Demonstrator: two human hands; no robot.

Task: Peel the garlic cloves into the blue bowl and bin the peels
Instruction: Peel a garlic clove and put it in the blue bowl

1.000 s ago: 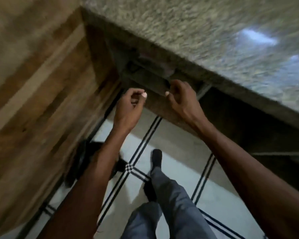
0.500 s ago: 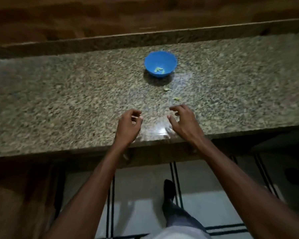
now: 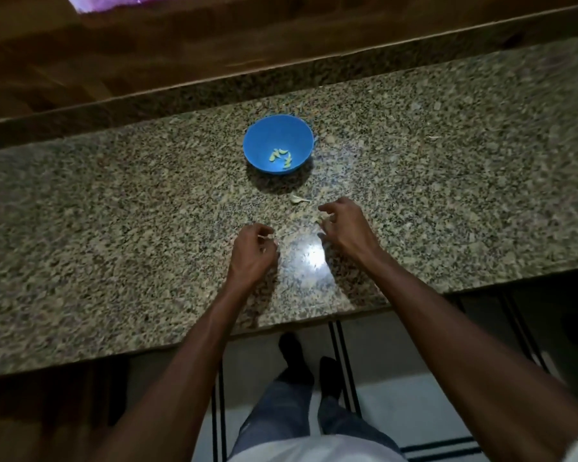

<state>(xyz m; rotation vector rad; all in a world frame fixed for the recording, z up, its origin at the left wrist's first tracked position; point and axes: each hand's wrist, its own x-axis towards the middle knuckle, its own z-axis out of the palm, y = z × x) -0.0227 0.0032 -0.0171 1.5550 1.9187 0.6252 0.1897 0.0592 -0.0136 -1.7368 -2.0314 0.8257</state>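
Observation:
The blue bowl (image 3: 278,135) stands on the granite counter (image 3: 114,228) and holds several peeled garlic cloves (image 3: 280,157). One unpeeled clove (image 3: 297,199) lies on the counter just in front of the bowl. My right hand (image 3: 346,230) is beside it, with its fingers curled round a second garlic clove (image 3: 321,220) on the counter. To the left of that, my left hand (image 3: 254,253) hovers over the counter with loosely curled fingers, and I see nothing in it.
A wooden ledge (image 3: 214,61) runs behind the counter's raised back edge. The counter's front edge (image 3: 281,325) is near my forearms, with tiled floor (image 3: 397,411) and my legs (image 3: 281,411) below. No bin is in view.
The view swung up from under the counter to its top. Both hands moved forward over the counter toward the bowl, and my right hand reached the nearer loose clove.

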